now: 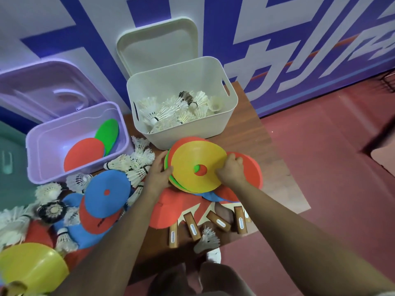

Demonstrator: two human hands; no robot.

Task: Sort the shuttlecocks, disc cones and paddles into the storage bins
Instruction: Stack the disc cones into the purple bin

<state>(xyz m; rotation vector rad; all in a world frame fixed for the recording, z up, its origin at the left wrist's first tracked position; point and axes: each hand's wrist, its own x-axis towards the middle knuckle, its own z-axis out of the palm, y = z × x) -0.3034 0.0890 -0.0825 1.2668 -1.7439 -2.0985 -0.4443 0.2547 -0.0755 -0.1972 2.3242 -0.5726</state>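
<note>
Disc cones (197, 167) stacked, pinched between both hands (159, 171) (232, 169); paddle-handle labels (193, 229) unreadable.

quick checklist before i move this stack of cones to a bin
1. Both hands on the stack of disc cones: ok, left hand on its left edge, right hand on its right edge.
2. Stack lined up: not ok, the green and orange cones below stick out past the yellow top one.
3. White bin suits cones: not ok, it holds only shuttlecocks.
4. Purple bin suits cones: cannot tell, the flat orange and green pieces inside could be paddles or cones.
5. Path to the purple bin: not ok, loose shuttlecocks lie between it and the stack.
</note>
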